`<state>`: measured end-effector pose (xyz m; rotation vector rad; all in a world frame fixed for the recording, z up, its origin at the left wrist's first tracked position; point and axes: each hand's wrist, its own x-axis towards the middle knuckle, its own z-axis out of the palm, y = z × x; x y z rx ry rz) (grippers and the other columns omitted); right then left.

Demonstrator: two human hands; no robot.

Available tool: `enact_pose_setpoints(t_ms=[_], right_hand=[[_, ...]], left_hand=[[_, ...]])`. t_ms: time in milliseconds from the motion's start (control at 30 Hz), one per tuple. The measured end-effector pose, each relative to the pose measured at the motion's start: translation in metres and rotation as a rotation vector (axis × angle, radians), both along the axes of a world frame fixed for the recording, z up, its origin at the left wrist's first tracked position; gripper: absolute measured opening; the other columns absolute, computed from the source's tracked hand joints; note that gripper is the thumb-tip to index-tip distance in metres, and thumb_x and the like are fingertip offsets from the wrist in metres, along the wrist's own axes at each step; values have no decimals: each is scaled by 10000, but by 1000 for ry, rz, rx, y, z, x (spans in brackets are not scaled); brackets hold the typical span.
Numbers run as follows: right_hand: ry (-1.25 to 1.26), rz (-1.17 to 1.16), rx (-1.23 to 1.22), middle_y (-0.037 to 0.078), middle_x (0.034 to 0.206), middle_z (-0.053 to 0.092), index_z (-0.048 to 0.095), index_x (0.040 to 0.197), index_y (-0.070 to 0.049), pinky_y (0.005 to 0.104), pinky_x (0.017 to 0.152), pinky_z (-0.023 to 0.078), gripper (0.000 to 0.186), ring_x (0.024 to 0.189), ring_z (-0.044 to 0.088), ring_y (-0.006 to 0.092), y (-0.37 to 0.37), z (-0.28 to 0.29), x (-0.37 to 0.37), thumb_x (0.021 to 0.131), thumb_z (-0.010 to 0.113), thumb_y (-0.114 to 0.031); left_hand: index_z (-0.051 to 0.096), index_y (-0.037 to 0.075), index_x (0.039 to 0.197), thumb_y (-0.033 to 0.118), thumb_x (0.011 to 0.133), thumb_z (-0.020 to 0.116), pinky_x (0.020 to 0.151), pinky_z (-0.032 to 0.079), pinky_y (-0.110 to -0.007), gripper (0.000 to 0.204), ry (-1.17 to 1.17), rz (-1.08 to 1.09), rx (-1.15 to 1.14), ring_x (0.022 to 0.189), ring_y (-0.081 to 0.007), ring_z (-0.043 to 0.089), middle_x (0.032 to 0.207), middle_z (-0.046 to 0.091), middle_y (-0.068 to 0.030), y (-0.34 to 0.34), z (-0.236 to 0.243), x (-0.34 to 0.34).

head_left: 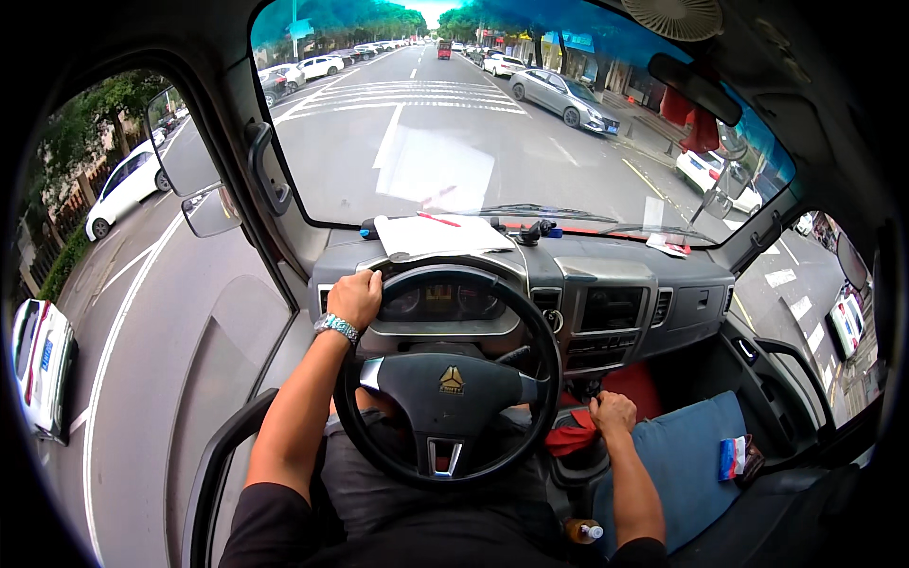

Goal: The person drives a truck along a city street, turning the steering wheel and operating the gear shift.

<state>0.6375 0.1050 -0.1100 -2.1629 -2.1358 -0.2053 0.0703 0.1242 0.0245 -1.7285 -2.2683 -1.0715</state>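
My left hand (355, 299) is wrapped round the upper left rim of the black steering wheel (554, 379), with a metal watch on that wrist. Beyond the wheel sits the instrument panel (438, 301), partly covered by the rim. Down at the right, my right hand (614, 414) is closed at the top of the gear lever, whose knob is hidden under the fingers. Red cloth (571, 435) hangs beside that hand, over the lever's base. White papers (440, 239) with a red pen (438, 220) on them lie on the dashboard behind the wheel.
A blue seat cushion (682, 464) at the right bears a small blue-and-white packet (731, 458). A bottle (583, 531) stands beside my seat. Through the windshield, a grey car (565, 98) is at the road's right side, and a red vehicle (444, 49) is far ahead, past a crosswalk (407, 93).
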Motion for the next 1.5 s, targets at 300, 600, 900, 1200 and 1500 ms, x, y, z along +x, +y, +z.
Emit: enact_pose_setpoints(t_ms=[300,600,900,1200,1500], right_hand=[[-28,-32,-30,126,978,795,821,999,-158,470,844,598,334,943,763,334,0,3,-2,944,675,-453],[-7,-17,-7,126,957,795,823,974,-152,468,841,598,333,931,763,338,1,-1,3,942,677,-449],[-15,19,45,137,940,792,809,944,-132,474,819,606,320,899,764,343,1,-5,5,917,689,-427],[33,19,52,135,931,790,819,953,-137,482,819,598,314,900,762,347,-1,-1,3,919,698,-425],[41,22,71,140,930,789,821,960,-142,483,819,597,302,897,759,352,2,-10,11,916,698,-415]], left_hand=[[778,66,941,393,1044,558,792,552,-532,407,-41,-14,-6,848,-462,704,873,732,-244,-1,2,0],[775,60,954,386,1045,553,797,551,-540,405,-30,6,-51,861,-473,702,883,730,-260,-3,7,4],[765,36,928,415,1053,522,827,554,-569,468,-18,-3,-48,871,-492,700,893,730,-276,-4,3,-2],[758,28,993,397,1056,539,814,539,-553,434,-61,-2,-55,903,-492,690,914,719,-281,-6,3,1],[764,37,968,408,1048,547,815,549,-552,437,-70,-7,-32,883,-488,695,903,725,-275,-2,6,3]])
